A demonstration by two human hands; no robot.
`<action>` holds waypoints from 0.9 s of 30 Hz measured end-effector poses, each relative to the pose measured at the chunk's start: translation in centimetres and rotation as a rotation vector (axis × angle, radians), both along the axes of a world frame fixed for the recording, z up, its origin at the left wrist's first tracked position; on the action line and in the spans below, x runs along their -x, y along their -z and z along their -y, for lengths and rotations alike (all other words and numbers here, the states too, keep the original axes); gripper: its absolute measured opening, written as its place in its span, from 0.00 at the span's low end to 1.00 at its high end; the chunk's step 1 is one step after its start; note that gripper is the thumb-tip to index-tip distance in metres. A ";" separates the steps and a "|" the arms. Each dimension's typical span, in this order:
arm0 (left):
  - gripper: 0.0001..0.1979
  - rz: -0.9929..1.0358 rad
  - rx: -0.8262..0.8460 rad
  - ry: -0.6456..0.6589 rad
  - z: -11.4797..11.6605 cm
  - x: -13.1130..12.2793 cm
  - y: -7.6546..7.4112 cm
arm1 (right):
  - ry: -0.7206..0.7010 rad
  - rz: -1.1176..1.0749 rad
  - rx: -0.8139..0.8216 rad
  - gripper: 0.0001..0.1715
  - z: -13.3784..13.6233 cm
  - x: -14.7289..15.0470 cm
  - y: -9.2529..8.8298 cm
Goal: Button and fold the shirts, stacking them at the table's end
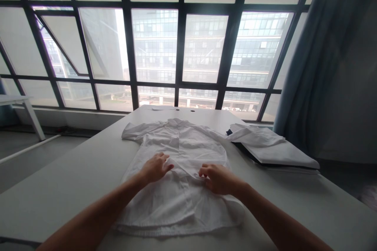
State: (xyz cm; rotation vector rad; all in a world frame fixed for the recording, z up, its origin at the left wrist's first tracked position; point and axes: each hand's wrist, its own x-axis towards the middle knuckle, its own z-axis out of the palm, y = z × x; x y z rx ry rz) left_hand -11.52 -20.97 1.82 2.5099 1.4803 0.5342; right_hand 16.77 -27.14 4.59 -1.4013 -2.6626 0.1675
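Observation:
A white short-sleeved shirt (182, 153) lies spread flat on a grey table (73, 172), collar towards the window. My left hand (155, 166) rests on the middle of the shirt with its fingers stretched out and flat on the cloth. My right hand (218, 178) lies just to the right of it, fingers curled and pinching a fold of the shirt's cloth near the front placket. The shirt's right sleeve reaches out towards the far right.
A stack of folded white cloth (273, 149) on a dark flat thing sits at the table's right. A large grid window (182, 47) fills the back. A blue-grey curtain (321, 59) hangs at right. Another white table (17, 102) stands at far left.

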 end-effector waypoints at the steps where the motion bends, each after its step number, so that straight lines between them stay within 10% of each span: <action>1: 0.20 -0.010 -0.019 -0.005 -0.2 -0.5 0.5 | -0.012 0.006 -0.011 0.22 -0.1 0.2 0.1; 8: 0.12 0.209 0.036 0.163 1.3 -1.5 -1.2 | -0.015 -0.180 0.091 0.10 0.2 -1.3 -2.3; 11: 0.17 0.239 0.411 0.566 3.7 -0.9 -4.2 | -0.009 -0.350 0.442 0.07 0.8 -5.1 -4.7; 14: 0.22 0.208 0.658 0.818 4.4 -0.1 -6.1 | 0.051 -0.303 0.869 0.25 0.7 -8.9 -5.6; 16: 0.24 0.207 0.586 0.738 3.4 0.8 -6.0 | 0.141 -0.243 0.860 0.34 -0.1 -10.0 -4.9; 22: 0.29 0.065 0.179 0.245 -2.7 5.9 -2.1 | 0.136 -0.316 0.072 0.29 -3.9 -7.2 0.4; 27: 0.50 -0.262 0.328 0.140 -4.5 8.1 -1.3 | 0.058 -0.219 0.192 0.37 -5.0 -6.7 2.2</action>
